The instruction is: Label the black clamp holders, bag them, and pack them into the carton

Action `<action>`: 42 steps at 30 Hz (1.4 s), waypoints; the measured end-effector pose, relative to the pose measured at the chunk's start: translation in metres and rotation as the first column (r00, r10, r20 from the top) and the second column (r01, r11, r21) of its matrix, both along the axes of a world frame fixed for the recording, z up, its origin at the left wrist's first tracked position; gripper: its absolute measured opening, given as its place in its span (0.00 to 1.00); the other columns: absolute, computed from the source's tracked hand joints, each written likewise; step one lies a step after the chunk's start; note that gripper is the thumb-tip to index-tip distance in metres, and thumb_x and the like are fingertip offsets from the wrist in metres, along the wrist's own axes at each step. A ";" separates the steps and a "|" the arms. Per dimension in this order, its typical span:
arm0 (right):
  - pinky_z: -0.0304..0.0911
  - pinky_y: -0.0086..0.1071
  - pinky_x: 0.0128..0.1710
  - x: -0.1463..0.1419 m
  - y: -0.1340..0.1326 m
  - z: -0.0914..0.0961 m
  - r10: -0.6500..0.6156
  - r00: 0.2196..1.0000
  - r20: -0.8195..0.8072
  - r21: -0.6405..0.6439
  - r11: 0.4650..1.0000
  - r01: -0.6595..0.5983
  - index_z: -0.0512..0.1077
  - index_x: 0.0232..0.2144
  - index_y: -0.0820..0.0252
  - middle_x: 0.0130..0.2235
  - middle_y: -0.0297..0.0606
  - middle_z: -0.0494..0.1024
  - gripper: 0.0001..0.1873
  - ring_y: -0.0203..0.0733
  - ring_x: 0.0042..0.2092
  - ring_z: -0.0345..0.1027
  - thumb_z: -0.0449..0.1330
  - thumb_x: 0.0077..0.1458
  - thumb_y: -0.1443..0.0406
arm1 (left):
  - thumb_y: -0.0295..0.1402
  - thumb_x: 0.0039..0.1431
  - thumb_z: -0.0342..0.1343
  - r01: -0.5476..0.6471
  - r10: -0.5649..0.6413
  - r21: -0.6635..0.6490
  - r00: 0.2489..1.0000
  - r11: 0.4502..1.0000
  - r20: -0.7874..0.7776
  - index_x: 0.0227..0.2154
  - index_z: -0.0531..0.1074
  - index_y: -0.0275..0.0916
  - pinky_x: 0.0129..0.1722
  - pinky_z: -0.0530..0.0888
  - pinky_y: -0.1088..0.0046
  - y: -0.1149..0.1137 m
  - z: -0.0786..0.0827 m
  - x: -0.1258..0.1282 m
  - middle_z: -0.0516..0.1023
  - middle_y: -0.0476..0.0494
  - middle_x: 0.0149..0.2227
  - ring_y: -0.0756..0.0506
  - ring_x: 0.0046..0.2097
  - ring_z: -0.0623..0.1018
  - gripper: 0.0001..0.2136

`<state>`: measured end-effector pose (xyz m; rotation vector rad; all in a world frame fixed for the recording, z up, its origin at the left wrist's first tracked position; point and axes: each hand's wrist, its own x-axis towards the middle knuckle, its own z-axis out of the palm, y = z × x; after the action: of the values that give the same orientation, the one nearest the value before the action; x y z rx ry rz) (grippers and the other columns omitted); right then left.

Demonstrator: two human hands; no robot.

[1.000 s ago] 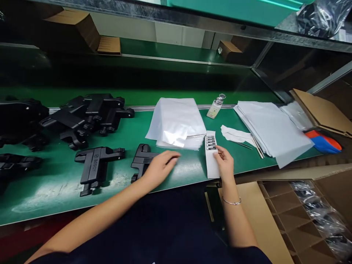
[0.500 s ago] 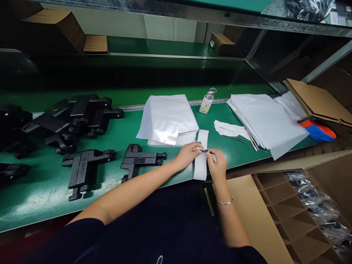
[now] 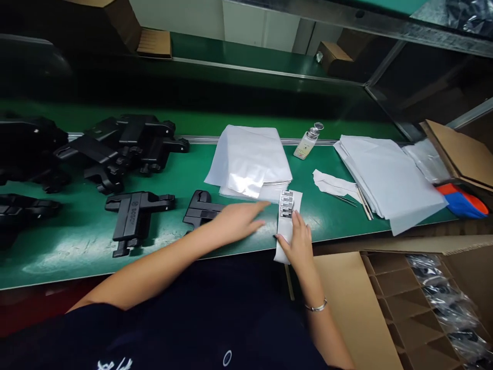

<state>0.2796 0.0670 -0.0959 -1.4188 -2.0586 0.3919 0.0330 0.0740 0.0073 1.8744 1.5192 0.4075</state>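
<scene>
My left hand (image 3: 241,220) is open above the bench, its thumb and forefinger apart and slightly blurred. Partly hidden behind it lies a black plastic bracket-like part (image 3: 198,209). My right hand (image 3: 299,241) lies across a white strip of labels (image 3: 284,226), thumb at the strip's left side and fingers at its right. Several small black-and-white printed labels show on the strip's upper half. Something small and dark is at the right thumb's tip; I cannot make out what. Left of my hands, another black bracket-like part (image 3: 133,218) with raised lettering rests on the green bench.
A stack of clear plastic bags (image 3: 254,156) lies behind my hands. Farther right are a pump bottle (image 3: 307,143), a crumpled white cloth (image 3: 335,184), tweezers (image 3: 346,200) and white sheets (image 3: 385,174). Black parts (image 3: 131,144) crowd the left. A divided carton (image 3: 404,303) stands below right.
My hands, together at a small dark piece over the strip before, have separated. The left has moved left toward the bracket-like part. The right has moved lower on the strip; the view has shifted.
</scene>
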 end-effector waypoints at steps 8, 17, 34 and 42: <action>0.56 0.59 0.59 0.017 0.082 0.001 -0.236 0.970 0.055 -0.050 0.970 0.239 0.52 0.65 0.70 0.64 0.65 0.57 0.39 0.64 0.65 0.54 0.58 0.57 0.56 | 0.42 0.64 0.44 -0.303 0.309 0.073 0.947 0.950 -0.084 0.62 0.64 0.41 0.66 0.60 0.56 -0.026 -0.035 -0.139 0.63 0.43 0.67 0.38 0.67 0.62 0.25; 0.55 0.53 0.60 -0.121 0.030 0.063 0.135 0.885 -0.445 -0.195 0.950 -0.243 0.71 0.27 0.57 0.50 0.45 0.76 0.13 0.52 0.57 0.66 0.58 0.58 0.56 | 0.35 0.67 0.40 -0.513 0.493 0.007 0.829 0.858 0.266 0.68 0.50 0.40 0.69 0.52 0.55 -0.077 -0.084 -0.087 0.43 0.38 0.72 0.41 0.72 0.48 0.27; 0.49 0.56 0.60 -0.166 0.000 0.036 0.160 0.933 -0.324 -0.323 0.908 -0.268 0.69 0.19 0.56 0.46 0.41 0.79 0.13 0.55 0.59 0.62 0.58 0.54 0.60 | 0.31 0.66 0.41 -0.504 0.476 0.097 0.852 0.858 0.217 0.67 0.49 0.39 0.68 0.54 0.47 -0.087 -0.081 -0.077 0.46 0.33 0.71 0.36 0.71 0.48 0.27; 0.50 0.55 0.60 -0.165 0.000 0.034 0.162 0.929 -0.332 -0.313 0.911 -0.270 0.70 0.20 0.56 0.46 0.41 0.79 0.13 0.54 0.58 0.63 0.58 0.55 0.61 | 0.31 0.66 0.41 -0.502 0.477 0.089 0.854 0.860 0.206 0.67 0.48 0.40 0.68 0.54 0.49 -0.088 -0.079 -0.077 0.46 0.35 0.71 0.37 0.72 0.48 0.27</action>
<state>0.1142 0.0669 -0.0619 -1.2269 -1.9610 1.0545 -0.0440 -0.0138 -0.0715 1.4763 1.8767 0.9129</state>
